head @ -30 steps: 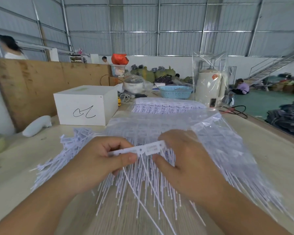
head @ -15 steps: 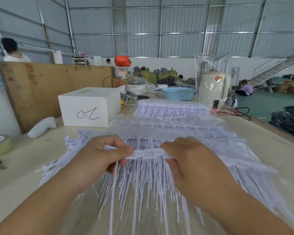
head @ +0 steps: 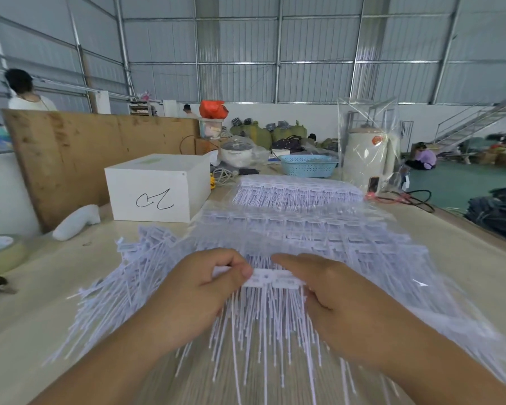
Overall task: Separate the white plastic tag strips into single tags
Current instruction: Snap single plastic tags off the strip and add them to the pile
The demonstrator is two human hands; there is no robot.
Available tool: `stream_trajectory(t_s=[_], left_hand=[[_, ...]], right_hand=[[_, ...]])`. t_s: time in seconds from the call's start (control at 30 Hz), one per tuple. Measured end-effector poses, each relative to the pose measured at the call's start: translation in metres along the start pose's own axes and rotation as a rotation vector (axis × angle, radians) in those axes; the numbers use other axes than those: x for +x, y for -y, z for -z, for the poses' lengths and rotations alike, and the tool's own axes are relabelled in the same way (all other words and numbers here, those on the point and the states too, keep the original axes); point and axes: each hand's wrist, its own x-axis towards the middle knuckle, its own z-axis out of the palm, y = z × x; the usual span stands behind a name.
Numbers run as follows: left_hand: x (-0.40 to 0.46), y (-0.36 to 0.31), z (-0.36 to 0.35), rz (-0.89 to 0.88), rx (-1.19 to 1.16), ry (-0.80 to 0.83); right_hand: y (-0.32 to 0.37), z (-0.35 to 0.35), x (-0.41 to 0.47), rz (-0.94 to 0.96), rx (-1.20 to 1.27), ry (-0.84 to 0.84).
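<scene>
Both hands pinch one strip (head: 270, 279) over our tag pile (head: 348, 247).
Left hand (head: 200, 290) and right hand (head: 338, 299) grip its ends; box (head: 158, 188) and basket (head: 308, 169) stand behind.

We see matt white plastic tag strips (head: 270, 280) over a smooth, pale table (head: 27, 311) (slightly glossy), a clear crinkled plastic bag (head: 368, 247), a rough plywood board (head: 85, 150) and corrugated metal walls (head: 237, 59).

White tag strips (head: 270, 280), light blue basket (head: 308, 168).

Only an illegible black scrawl on the white box (head: 158, 187).
</scene>
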Motion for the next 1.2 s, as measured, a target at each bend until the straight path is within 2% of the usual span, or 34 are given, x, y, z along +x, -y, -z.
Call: stream_trajectory(t_s=[0.13,0.2,0.3,0.4,0.5,0.67,0.8,0.87,1.0,1.07,1.2], left_hand=[[-0.001,0.0,-0.002,-0.038,-0.013,-0.092],[-0.004,-0.002,-0.006,-0.079,0.004,-0.092],[-0.007,-0.005,-0.012,-0.148,0.024,-0.036],[-0.009,-0.005,-0.015,-0.202,0.072,-0.009],[-0.01,-0.006,-0.019,-0.218,0.03,-0.035],[-0.003,-0.008,-0.028,-0.021,-0.32,-0.098],[0.0,-0.008,-0.03,0.083,-0.489,-0.129],[0.0,-0.01,-0.027,0.091,-0.498,-0.132],[-0.001,-0.013,-0.015,-0.025,-0.15,-0.071],[0.0,-0.014,-0.012,0.05,-0.217,-0.059],[-0.001,-0.018,-0.01,0.287,-0.531,0.053]], right_hand=[[0.006,0.004,-0.002,0.011,0.153,-0.056],[0.009,0.003,-0.003,0.061,0.107,-0.116],[0.017,-0.001,-0.001,0.131,-0.013,-0.093],[0.018,-0.004,0.001,0.062,0.098,-0.019],[0.015,-0.007,0.001,0.027,0.133,-0.054],[0.019,-0.011,0.003,0.027,0.074,-0.213],[0.027,-0.018,0.003,0.043,0.003,-0.335],[0.03,-0.02,0.004,0.055,-0.041,-0.4],[0.035,-0.021,0.003,0.077,-0.15,-0.463],[0.034,-0.022,0.004,0.098,-0.187,-0.459],[0.034,-0.021,0.004,0.147,-0.267,-0.474]])
